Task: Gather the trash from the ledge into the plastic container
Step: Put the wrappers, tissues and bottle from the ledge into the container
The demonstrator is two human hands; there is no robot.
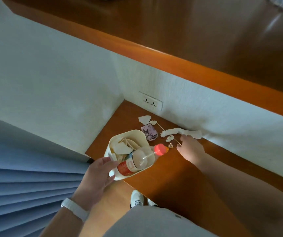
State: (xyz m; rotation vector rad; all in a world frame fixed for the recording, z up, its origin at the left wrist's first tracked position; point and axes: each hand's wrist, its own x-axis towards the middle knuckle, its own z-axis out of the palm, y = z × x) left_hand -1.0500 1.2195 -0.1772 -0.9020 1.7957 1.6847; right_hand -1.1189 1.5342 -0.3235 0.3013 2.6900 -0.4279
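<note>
Cream plastic container is sitting tilted at the near edge of the wooden ledge, with the left hand clamping its lower rim, thumb over the lip. It is holding crumpled paper scraps and a clear bottle with a red label, whose pink cap is sticking out over the rim toward the right. Just beyond the container a lilac wrapper printed with a cartoon figure is lying on the ledge, and farther back, near the wall socket, white tissue bits are resting. A long twisted tissue is lying along the wall, with a thin wooden stick and a small amber scrap close by. The right hand is reaching over the ledge, fingers loosely apart and gripping nothing, fingertips just beside the twisted tissue. A white wristband is circling the left wrist, and blue pleated curtain is hanging at the left.
</note>
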